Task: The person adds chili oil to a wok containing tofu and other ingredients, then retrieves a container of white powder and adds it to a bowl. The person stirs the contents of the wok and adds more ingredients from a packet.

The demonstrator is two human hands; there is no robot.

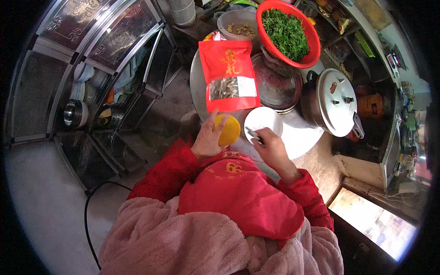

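Note:
My left hand [209, 137] is spread over a round yellow lid or container [228, 130], its fingers on the near-left part and rim. To the right, my right hand [270, 144] grips a small dark and metallic utensil [253, 134], whose exact kind I cannot tell. The utensil's tip is over a white bowl [264, 118], and whether it touches the bowl is unclear. Just beyond the yellow item lies a red pouch [229, 105] with a window showing dark dried pieces. These things are on a round metal-coloured table [197, 79].
A pressure cooker [336, 101] stands at the table's right. Behind are a red basin of green leaves [288, 62], a large dark lidded pot [276, 86] and a pale colander [236, 20]. A glass-doored cabinet [120, 34] stands left, with shelves right.

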